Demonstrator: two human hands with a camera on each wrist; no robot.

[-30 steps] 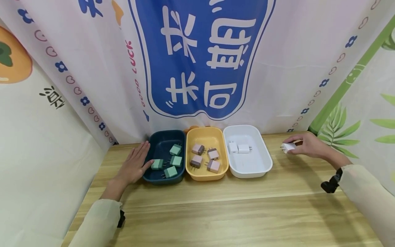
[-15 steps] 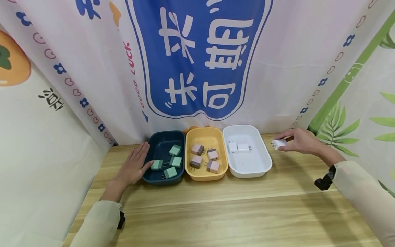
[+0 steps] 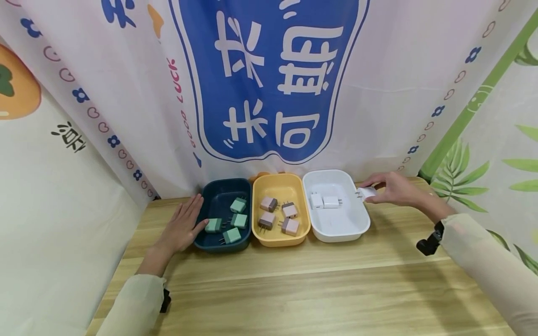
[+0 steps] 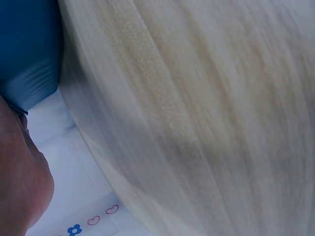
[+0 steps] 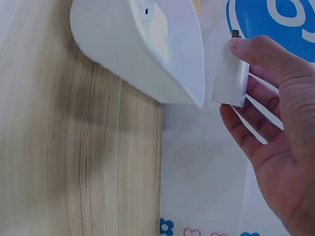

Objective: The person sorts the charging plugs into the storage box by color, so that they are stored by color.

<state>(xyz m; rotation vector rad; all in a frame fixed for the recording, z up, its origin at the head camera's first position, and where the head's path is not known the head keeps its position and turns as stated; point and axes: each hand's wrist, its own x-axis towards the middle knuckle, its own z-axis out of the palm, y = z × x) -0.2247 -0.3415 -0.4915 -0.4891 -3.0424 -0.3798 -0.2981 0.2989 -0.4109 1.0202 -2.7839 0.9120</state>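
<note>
My right hand (image 3: 391,187) pinches a white charger plug (image 3: 366,192) between thumb and fingers, its prongs pointing left over the right rim of the white bin (image 3: 342,228). In the right wrist view the held charger plug (image 5: 229,73) is beside the bin's wall. Two more white charger plugs (image 3: 331,202) lie inside that bin. At the left, my left hand (image 3: 178,228) rests with fingers extended along the side of the dark blue bin (image 3: 218,186), thumb at its rim. Several green charger plugs (image 3: 231,235) lie in the blue bin.
Between the blue and white bins stands a yellow bin (image 3: 277,183) holding several pink charger plugs (image 3: 290,226). All three sit side by side near the back of the wooden table (image 3: 302,289). A printed curtain (image 3: 378,93) hangs right behind them.
My right hand has carried the white charger plug leftward from the table's right side to the white bin's rim. The left hand has stayed at the blue bin.
</note>
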